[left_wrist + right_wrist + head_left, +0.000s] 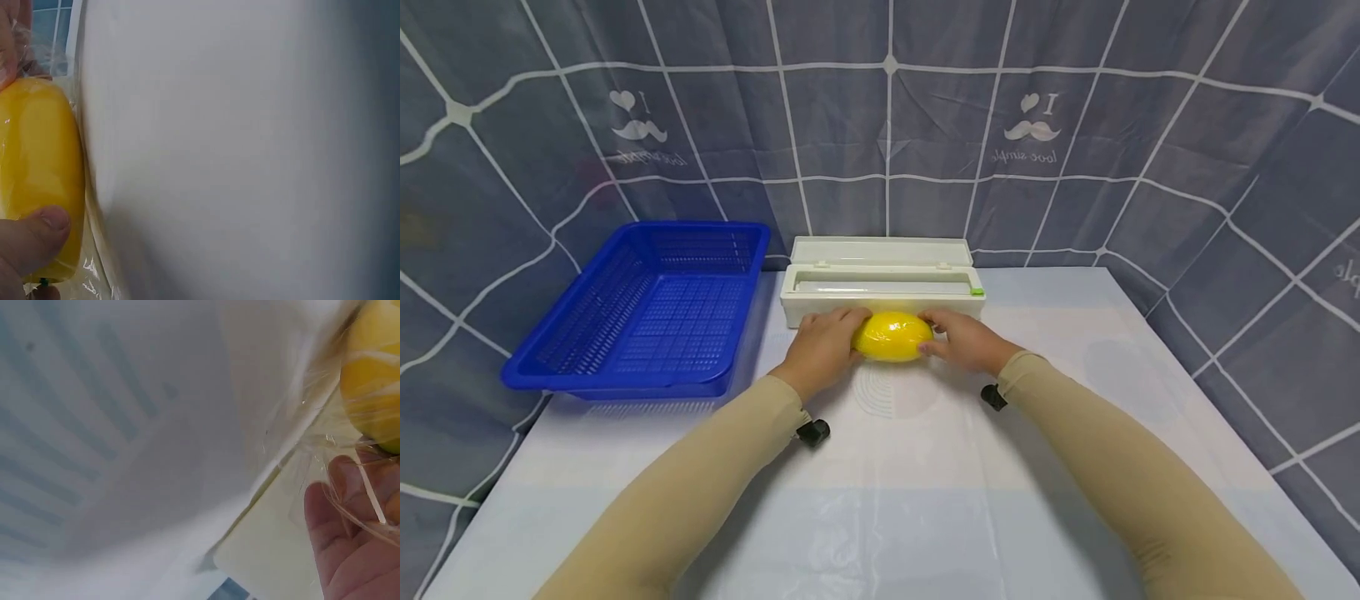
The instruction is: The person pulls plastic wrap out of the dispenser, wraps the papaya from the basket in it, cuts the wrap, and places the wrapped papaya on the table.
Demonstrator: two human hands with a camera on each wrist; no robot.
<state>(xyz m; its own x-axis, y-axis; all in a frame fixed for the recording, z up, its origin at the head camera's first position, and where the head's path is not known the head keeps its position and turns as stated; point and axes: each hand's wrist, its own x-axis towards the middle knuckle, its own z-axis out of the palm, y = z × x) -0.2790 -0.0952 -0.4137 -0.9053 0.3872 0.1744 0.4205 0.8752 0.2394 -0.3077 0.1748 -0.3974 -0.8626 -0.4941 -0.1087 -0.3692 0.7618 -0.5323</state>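
Note:
A smooth yellow oval fruit [892,337], its exact kind unclear, is covered in shiny clear plastic film. My left hand [823,346] grips its left end, the thumb [47,234] pressing on the yellow side near a small green stem. At the other end my right hand [966,337] holds the loose film [337,481], its curled fingers close against the fruit's greenish tip. Just behind stands a white film dispenser box [883,287] with its lid raised and a roll inside. Part of the right fingers is hidden by the fruit.
A blue plastic basket [681,308] stands at the left, close to the dispenser. The table [917,517] has a pale patterned cover. A grey curtain with white grid lines [940,125] hangs behind and along both sides.

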